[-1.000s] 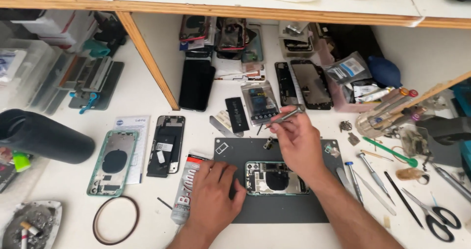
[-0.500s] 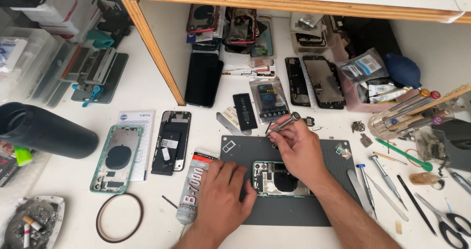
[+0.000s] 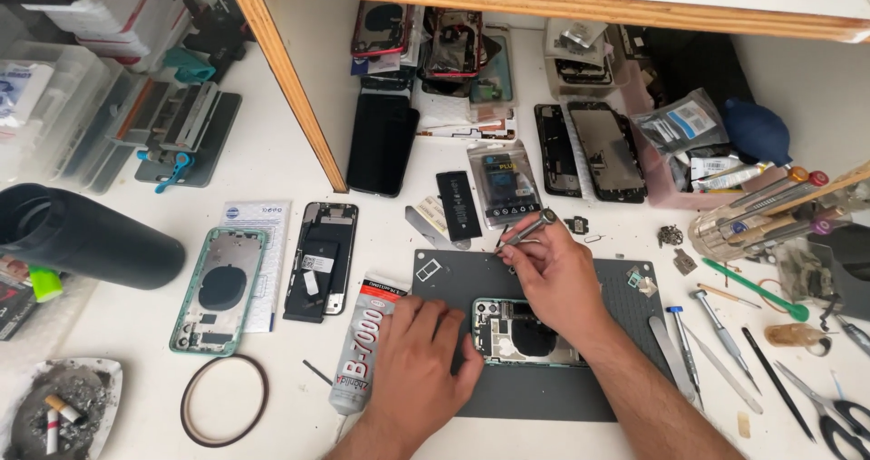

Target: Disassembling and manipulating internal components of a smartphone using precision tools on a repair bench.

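Green-edged and stripped to its frame, the opened phone housing (image 3: 526,331) lies at the centre of a dark grey rectangular work mat (image 3: 544,397) on the white tabletop (image 3: 272,170). The left hand (image 3: 419,369) rests flat at the housing's 9 o'clock edge, fingers spread and steadying it, gripping nothing. The right hand (image 3: 555,279) pinches slim metal tweezers (image 3: 526,230), and it has come down from the mat's 12 o'clock rim to sit right over the housing's top, so the work has gone from fetching a part to placing it. A grey squeeze tube of glue (image 3: 362,342) lies at the mat's 9 o'clock, a second mint-green empty phone frame (image 3: 219,288) farther out, and thin screwdrivers (image 3: 711,329) at 3 o'clock.
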